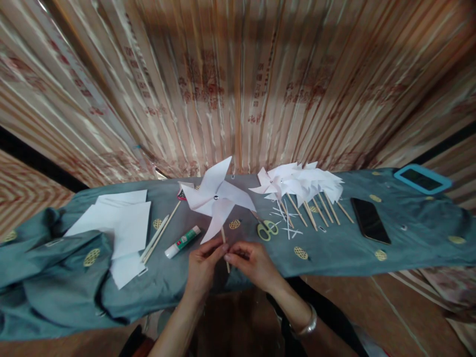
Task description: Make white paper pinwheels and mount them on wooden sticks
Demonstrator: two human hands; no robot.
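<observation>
A white paper pinwheel with a shiny metal pin at its centre stands upright over the table's front half. Its thin wooden stick passes between the fingers of my left hand, which is closed in a pinch on it. My right hand is closed too, thumb and fingertips meeting at the same stick from the right. The stick's lower end pokes out below both hands. Left of the pinwheel lies a glue stick, and to its right are scissors with green handles, their blades partly hidden.
Several finished pinwheels lie in an overlapping row at the right, beside thin paper strips. A black phone and a blue-framed tablet lie farther right. White paper sheets and loose sticks are at the left. A curtain hangs behind.
</observation>
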